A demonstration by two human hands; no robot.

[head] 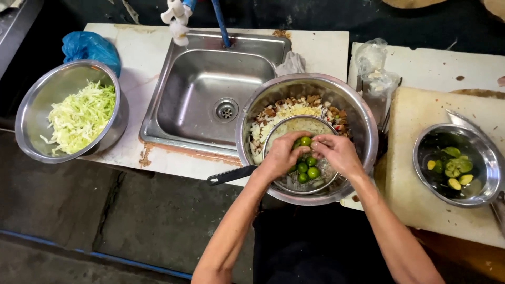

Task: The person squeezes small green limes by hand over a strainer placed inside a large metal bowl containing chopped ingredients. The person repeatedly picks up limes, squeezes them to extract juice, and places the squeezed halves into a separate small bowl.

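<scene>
Both my hands meet over a wire strainer with a black handle, which rests inside a large steel bowl of chopped meat and pale shredded food. My left hand and my right hand pinch one small green lime between their fingertips. Several more small limes lie in the strainer below.
A steel sink lies behind the bowl. At the left stands a bowl of shredded cabbage beside a blue plastic bag. On the right a small steel bowl holds squeezed lime halves on a pale cutting board. Clear plastic bags lie behind.
</scene>
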